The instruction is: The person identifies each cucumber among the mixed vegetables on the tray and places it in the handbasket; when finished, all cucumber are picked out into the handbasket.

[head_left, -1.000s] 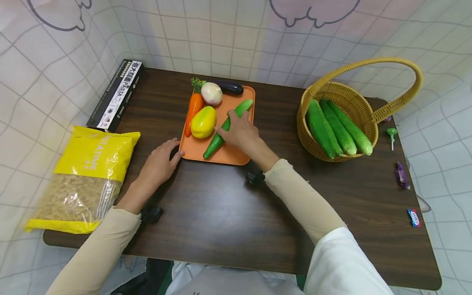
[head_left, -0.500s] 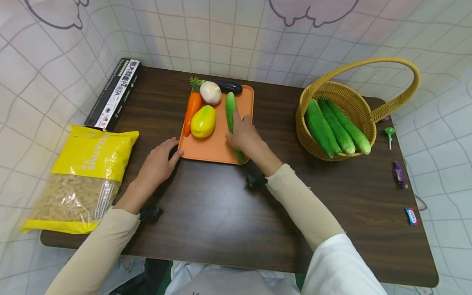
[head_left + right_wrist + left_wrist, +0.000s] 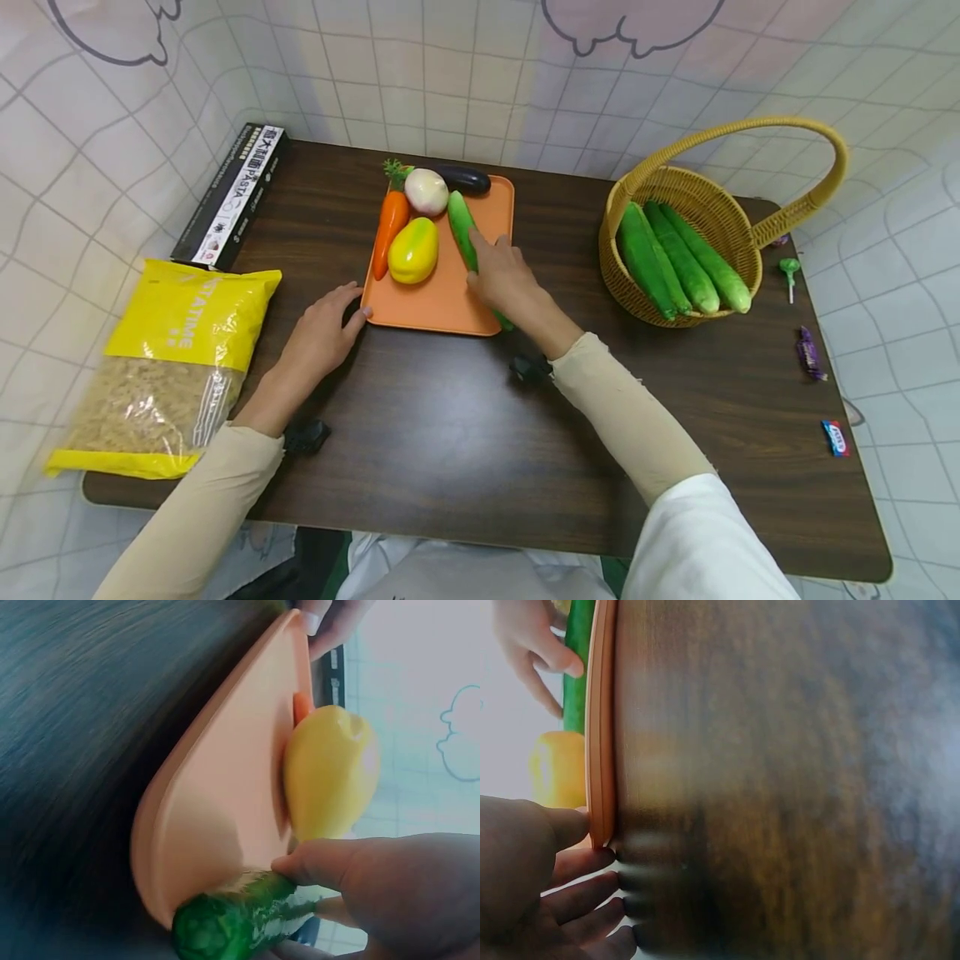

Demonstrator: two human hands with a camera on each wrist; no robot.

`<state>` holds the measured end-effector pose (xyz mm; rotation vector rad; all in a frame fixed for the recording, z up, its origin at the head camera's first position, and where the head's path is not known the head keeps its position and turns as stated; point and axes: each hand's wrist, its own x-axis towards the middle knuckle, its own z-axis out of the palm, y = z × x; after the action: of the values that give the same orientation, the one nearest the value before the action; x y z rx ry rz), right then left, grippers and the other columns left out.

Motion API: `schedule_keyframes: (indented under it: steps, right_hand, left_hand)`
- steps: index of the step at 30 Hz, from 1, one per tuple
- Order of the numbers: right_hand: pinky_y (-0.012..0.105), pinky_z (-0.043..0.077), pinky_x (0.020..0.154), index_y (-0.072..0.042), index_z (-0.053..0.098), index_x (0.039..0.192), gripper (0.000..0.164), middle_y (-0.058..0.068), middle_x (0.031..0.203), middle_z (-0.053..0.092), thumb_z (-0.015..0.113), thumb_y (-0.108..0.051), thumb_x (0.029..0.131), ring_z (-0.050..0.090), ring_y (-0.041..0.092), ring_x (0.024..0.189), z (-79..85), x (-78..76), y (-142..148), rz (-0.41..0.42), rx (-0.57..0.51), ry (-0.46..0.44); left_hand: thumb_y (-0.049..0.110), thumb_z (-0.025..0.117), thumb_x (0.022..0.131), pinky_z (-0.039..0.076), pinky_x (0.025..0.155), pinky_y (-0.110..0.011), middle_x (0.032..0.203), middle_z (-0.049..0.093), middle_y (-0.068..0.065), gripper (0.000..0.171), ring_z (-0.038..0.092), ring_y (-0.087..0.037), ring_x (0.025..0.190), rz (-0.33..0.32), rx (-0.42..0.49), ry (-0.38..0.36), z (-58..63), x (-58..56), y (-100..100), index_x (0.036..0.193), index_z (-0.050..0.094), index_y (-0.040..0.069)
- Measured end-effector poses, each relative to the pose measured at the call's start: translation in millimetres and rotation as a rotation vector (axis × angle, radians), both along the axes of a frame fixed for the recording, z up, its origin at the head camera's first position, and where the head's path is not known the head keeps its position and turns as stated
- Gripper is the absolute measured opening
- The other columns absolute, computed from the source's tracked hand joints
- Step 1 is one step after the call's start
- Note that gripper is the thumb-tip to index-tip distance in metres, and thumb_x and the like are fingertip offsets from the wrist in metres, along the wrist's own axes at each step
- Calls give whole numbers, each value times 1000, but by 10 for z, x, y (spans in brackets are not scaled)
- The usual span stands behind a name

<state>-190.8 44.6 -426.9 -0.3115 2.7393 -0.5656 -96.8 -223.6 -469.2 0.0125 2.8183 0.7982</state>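
My right hand (image 3: pixel 507 281) grips a green cucumber (image 3: pixel 461 218) over the right part of an orange tray (image 3: pixel 420 315). Thumb and fingers lie on either side of it in the right wrist view, where its blunt end (image 3: pixel 214 930) faces the camera. That end reaches the tray's front right corner, and the hand hides its middle. At the front left corner, my left hand (image 3: pixel 321 332) touches the tray rim with its thumb, the other fingers resting on the table. Left of the cucumber lie a yellow lobed pepper-like piece (image 3: pixel 414 250), a carrot (image 3: pixel 391 232), a white round vegetable (image 3: pixel 426 192) and an eggplant (image 3: pixel 461 179).
A wicker basket (image 3: pixel 611 275) with several cucumbers (image 3: pixel 682 258) stands at the right. A yellow pasta bag (image 3: pixel 165 358) and a black pasta box (image 3: pixel 231 196) lie at the left. Small wrapped sweets (image 3: pixel 810 354) and a green lollipop (image 3: pixel 789 267) line the right edge.
The cucumber, in my right hand, has turned from a slant toward the far right to one toward the far left, its far end now near the white vegetable. My left hand stays put.
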Motion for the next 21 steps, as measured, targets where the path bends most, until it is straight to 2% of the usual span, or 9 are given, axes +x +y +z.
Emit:
schedule_keyframes:
  steps: [5, 10, 15, 21]
  right_hand:
    - [40, 47, 73, -25, 25, 161, 69, 17, 117, 44, 58, -21, 99, 46, 29, 94, 3, 31, 86, 12, -35, 11]
    - [39, 48, 72, -25, 25, 161, 69, 14, 117, 44, 60, -24, 101, 47, 27, 94, 108, 122, 187, -6, -106, 3]
    - [39, 49, 69, -29, 23, 161, 71, 12, 116, 45, 61, -29, 101, 48, 25, 92, 322, 289, 373, 5, -166, 29]
    - [41, 48, 70, -35, 18, 161, 73, 14, 125, 45, 60, -31, 101, 49, 26, 93, 675, 569, 725, 24, -202, 87]
  left_hand:
    - [36, 53, 105, 24, 114, -60, 158, 33, -17, 56, 29, -39, 144, 1, 4, -3, -5, 8, 4, 151, 43, 6]
    - [36, 53, 105, 25, 114, -59, 158, 34, -16, 55, 30, -39, 144, 4, 1, 4, -15, 14, 7, 150, 44, 6]
    - [36, 53, 105, 25, 114, -59, 158, 34, -17, 55, 30, -39, 144, 3, 4, 7, -16, 14, 8, 150, 44, 5]
    - [36, 53, 105, 24, 114, -60, 157, 34, -18, 56, 29, -40, 144, -2, 13, 19, -18, 17, 6, 150, 43, 3]
